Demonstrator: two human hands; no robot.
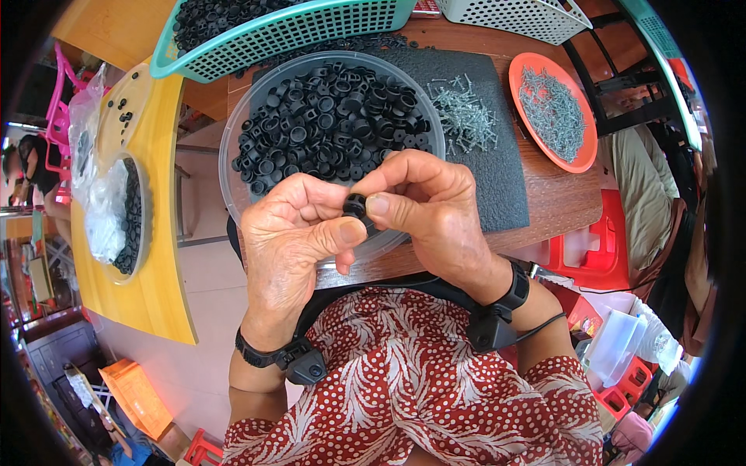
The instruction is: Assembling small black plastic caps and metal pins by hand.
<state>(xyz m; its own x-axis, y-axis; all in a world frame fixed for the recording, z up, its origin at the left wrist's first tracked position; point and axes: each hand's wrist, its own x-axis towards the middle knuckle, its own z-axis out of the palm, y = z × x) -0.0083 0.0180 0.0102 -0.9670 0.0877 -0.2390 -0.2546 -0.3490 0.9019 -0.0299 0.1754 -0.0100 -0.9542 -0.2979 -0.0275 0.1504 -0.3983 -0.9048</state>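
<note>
Small round black part (354,205), glossy, seemingly grooved, pinched between fingers (381,177).

small black piece (354,205) partly hidden at centre by left grip (284,229) and right grip (439,202), clear tub (228,151) partly covered behind them; teal basket (311,33) and white basket (513,19) cut off by the upper edge; person (35,159) at far left too small to make out
</note>
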